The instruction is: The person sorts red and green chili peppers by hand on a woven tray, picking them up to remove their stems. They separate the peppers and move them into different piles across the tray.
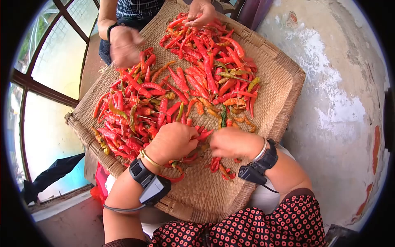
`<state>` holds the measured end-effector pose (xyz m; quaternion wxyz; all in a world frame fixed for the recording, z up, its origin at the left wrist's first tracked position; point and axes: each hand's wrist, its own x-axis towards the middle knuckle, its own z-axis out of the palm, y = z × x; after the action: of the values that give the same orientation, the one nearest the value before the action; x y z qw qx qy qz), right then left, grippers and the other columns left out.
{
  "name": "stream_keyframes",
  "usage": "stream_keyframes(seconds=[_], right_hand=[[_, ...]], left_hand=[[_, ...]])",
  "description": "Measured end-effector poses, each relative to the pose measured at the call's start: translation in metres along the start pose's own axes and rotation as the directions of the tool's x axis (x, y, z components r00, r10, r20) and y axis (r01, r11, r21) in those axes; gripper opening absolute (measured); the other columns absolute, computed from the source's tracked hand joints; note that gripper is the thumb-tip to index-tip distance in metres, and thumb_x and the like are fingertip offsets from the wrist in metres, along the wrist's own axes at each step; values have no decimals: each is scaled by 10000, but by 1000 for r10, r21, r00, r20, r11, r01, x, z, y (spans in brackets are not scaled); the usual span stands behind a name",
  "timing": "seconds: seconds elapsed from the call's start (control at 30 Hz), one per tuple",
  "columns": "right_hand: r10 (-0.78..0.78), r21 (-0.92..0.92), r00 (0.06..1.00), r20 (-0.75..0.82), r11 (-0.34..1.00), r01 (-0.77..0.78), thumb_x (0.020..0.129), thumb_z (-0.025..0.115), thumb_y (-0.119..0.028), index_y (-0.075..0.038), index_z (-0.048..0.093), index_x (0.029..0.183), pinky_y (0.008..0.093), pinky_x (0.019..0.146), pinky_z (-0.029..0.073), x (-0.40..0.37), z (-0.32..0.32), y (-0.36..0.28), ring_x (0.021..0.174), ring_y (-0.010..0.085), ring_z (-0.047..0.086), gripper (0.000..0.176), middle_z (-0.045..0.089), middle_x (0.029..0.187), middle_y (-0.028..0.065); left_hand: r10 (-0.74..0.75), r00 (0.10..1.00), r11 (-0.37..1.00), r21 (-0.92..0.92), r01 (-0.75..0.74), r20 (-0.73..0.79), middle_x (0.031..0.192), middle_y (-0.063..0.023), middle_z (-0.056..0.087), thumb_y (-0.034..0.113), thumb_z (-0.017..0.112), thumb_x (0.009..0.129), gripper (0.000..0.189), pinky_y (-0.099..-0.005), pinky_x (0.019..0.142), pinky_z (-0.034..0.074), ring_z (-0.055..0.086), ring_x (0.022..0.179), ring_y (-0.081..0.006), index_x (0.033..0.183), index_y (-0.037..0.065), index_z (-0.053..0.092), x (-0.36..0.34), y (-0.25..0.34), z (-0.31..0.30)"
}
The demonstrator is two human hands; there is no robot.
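Head view: a red pepper [205, 135] points right, slightly up, between curled hands [174, 142] [233, 143], grip unclear.

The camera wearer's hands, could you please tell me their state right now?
Left hand: curled beside red peppers; grip cannot be told.
Right hand: curled, slightly blurred; grip cannot be told.

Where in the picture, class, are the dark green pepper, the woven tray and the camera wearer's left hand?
Dark green pepper [224, 116]: head view, middle of its body.
Woven tray [199, 191]: head view, bare weave near the wearer.
Left hand [170, 142]: head view, back of the hand.
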<state>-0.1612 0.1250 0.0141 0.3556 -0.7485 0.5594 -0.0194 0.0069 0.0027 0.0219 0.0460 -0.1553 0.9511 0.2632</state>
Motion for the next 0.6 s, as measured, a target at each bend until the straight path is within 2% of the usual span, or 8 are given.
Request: stream_keyframes(seconds=[0.07, 0.13, 0.23, 0.27, 0.37, 0.43, 0.5, 0.6], right_hand=[[53, -5, 990, -130, 999, -54, 747, 652, -214, -17, 619, 869, 415, 635, 477, 1, -9, -2, 702, 351, 593, 234, 603, 777, 142], [321, 393, 862, -392, 906, -159, 757, 674, -259, 1, 596, 898, 385, 620, 494, 3, -17, -5, 672, 300, 622, 305, 618, 733, 149], [370, 812, 917, -147, 575, -102, 763, 684, -257, 5, 561, 931, 326, 579, 484, 6, -20, -4, 591, 199, 603, 334, 603, 675, 116], [351, 815, 917, -192, 577, -50, 815, 642, -148, -21, 566, 912, 208, 529, 421, 5, -22, -8, 566, 36, 505, 177, 546, 631, -12], [280, 487, 865, -417, 872, -47, 832, 620, -132, -30, 581, 842, 200, 515, 414, 2, -27, -8, 566, 41, 509, 110, 546, 634, -26], [436, 667, 826, -358, 738, -100, 750, 662, -199, -8, 597, 757, 297, 548, 444, -5, -35, -1, 562, 117, 548, 202, 579, 610, 67], [415, 587, 683, -601, 809, 26, 766, 647, -179, -25, 616, 773, 283, 531, 430, -17, -44, 10, 548, 107, 530, 157, 578, 607, 58], [527, 450, 466, -711, 850, -274, 768, 660, -177, -34, 612, 837, 301, 515, 434, -40, -66, 15, 555, 152, 567, 166, 581, 637, 88]], left_hand=[[7, 999, 989, -150, -13, -44, 640, -171, 568, 183, 598, 747, 147, -400, 559, 467, 587, 605, -319, 777, 42, 627, 1, 1, -1], [14, 997, 969, -243, -33, -78, 637, -168, 565, 146, 598, 752, 122, -381, 550, 460, 586, 592, -302, 778, 29, 619, 4, 3, -4], [53, 987, 930, -353, -104, -153, 632, -159, 559, 89, 598, 761, 83, -350, 536, 448, 582, 571, -276, 775, 9, 607, 7, 4, -3], [87, 977, 917, -368, -155, -195, 630, -153, 558, 69, 596, 766, 68, -340, 531, 443, 577, 563, -267, 773, 2, 603, 8, 4, -1], [106, 975, 919, -354, -172, -197, 650, -151, 573, 68, 613, 763, 70, -331, 541, 453, 572, 570, -278, 790, 3, 613, 8, 7, 2], [84, 977, 924, -351, -151, -198, 642, -136, 575, 73, 624, 767, 75, -319, 545, 457, 577, 566, -246, 801, 6, 618, 8, 4, 2], [50, 978, 928, -352, -120, -201, 634, -120, 578, 78, 635, 771, 81, -307, 549, 462, 582, 562, -215, 811, 9, 623, 7, 2, 1], [-82, 991, 849, -528, 11, -110, 665, -6, 606, 103, 625, 836, 93, -234, 550, 466, 566, 624, -50, 821, 11, 626, 6, 4, -10]])
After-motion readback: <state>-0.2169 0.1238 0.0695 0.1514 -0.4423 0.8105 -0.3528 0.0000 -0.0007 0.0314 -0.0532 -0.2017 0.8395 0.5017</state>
